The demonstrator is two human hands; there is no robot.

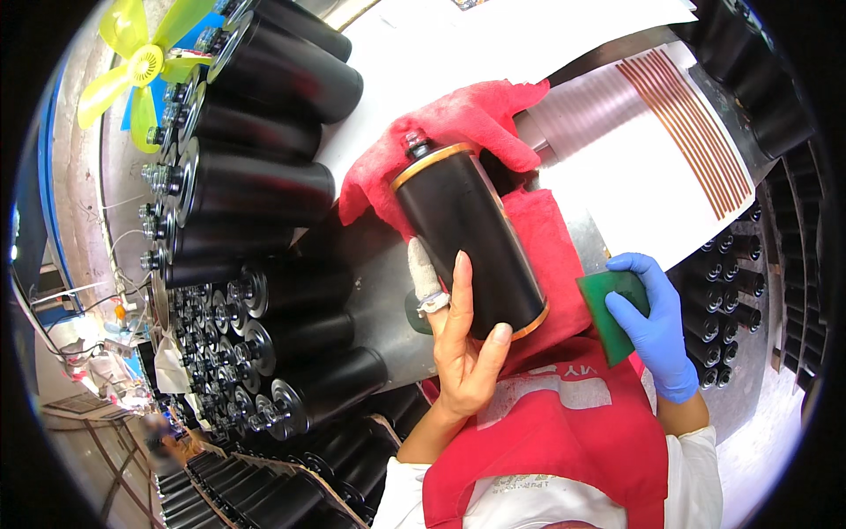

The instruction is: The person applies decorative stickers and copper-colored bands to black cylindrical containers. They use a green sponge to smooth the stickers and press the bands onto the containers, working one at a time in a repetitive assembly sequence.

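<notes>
A thick black roller (463, 229) with orange-gold end rings and a metal shaft stub lies tilted on a red cloth (551, 238). My left hand (467, 361) is bare except for a pale wrap on one finger. Its fingers are stretched out along the roller's near left side, the thumb close to the lower end. In my right hand (656, 326), gloved in blue, is a flat green pad (612, 309), pinched between thumb and fingers. The pad is to the right of the roller, apart from it, at the cloth's edge.
Many black rollers (251, 189) with metal shaft ends are stacked at left; more stand at right (727, 300). A white sheet with brown strips (687, 132) lies on the metal bench (573, 212). A yellow-green fan (145, 66) is at upper left.
</notes>
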